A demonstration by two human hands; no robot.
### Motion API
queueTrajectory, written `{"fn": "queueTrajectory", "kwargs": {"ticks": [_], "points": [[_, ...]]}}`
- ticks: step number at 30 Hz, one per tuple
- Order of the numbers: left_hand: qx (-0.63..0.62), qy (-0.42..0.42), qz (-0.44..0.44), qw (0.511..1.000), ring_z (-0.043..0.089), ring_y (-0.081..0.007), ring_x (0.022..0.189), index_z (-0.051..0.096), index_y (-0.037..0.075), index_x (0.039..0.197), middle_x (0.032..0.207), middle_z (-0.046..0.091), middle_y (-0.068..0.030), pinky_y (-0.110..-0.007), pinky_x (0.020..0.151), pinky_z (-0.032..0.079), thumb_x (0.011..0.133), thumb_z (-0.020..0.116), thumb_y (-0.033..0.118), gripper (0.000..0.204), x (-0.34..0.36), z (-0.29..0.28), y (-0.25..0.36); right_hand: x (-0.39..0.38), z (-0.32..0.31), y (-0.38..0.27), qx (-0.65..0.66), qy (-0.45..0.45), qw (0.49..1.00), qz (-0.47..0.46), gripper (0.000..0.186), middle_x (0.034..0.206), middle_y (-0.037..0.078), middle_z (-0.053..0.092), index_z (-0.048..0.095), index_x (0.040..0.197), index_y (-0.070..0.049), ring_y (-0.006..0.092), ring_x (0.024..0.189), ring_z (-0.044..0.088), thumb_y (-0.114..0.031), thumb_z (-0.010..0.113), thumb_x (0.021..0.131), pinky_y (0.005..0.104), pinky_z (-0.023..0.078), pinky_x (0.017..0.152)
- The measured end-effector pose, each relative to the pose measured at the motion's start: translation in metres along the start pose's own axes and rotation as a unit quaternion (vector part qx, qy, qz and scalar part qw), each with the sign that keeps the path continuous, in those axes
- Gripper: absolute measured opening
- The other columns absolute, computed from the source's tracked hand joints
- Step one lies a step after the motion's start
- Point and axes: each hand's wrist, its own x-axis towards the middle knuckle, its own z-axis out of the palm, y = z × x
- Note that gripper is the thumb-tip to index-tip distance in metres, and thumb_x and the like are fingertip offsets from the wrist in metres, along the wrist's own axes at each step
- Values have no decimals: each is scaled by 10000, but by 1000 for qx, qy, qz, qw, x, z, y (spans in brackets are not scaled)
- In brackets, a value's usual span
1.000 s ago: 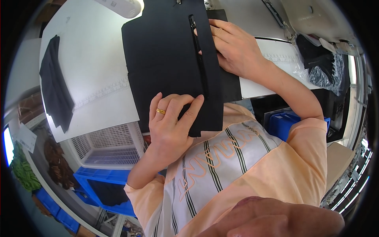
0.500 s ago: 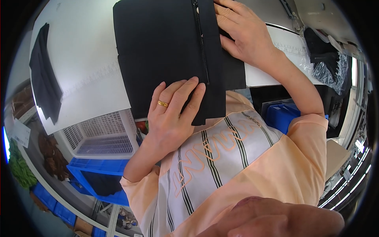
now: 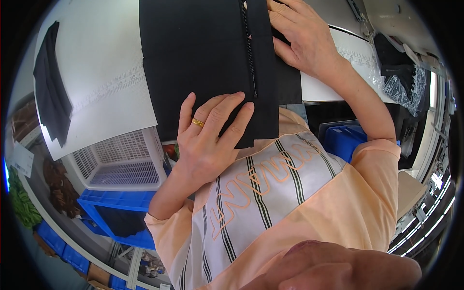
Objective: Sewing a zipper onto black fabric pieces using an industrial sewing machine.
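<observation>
A black cloth piece with a zipper along its right part lies over the white table edge in front of me. My left hand rests flat on its near end with the fingers spread, the fingertips just left of the zipper's lower end. At the cloth's right edge is my right hand. Its fingertips and thumb tip meet that edge and partly disappear there, so I cannot see whether they grip it. More black fabric shows beneath, below the right hand.
Another black cloth strip lies on the white tabletop at left. A white plastic basket stands below the table edge, above a blue crate. Clear plastic wrap with dark cloth lies at far right. A blue bin is under the table.
The black cloth and both hands have shifted slightly against each other in view; the zipper sits a little higher and further right. Both hands stay at the same parts of the cloth.
</observation>
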Motion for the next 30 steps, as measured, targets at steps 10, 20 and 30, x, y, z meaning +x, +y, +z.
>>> {"fn": "queueTrajectory", "kwargs": {"ticks": [10, 20, 30], "points": [[-5, -11, -6, 1000, 641, -185, 972, 746, 78, 1002, 1130, 656, -55, -472, 1078, 309, 661, 678, 105, 349, 0, -3, 0, 1, -1, -5, -2, 7, 1000, 11, 509, 1311, 174, 549, 569, 1211, 4, 356, 1235, 483, -113, 686, 729, 437, 409, 1026], [-20, -16, -9, 1000, 633, -186, 960, 741, 69, 1012, 1146, 649, -59, -475, 1097, 276, 671, 700, 156, 354, 0, -5, 0, -3, 6, 1, 14, 44, 999, -13, 502, 1262, 179, 565, 575, 1183, 11, 361, 1207, 494, -112, 700, 712, 440, 427, 1000], [-9, -38, -5, 999, 603, -205, 1032, 729, 90, 1099, 1203, 642, -48, -466, 1100, 277, 594, 621, 38, 518, -2, -5, -2, 0, 0, -3, -4, 19, 1000, -1, 494, 1228, 181, 573, 582, 1159, 17, 361, 1199, 497, -113, 699, 697, 444, 432, 997]]}}
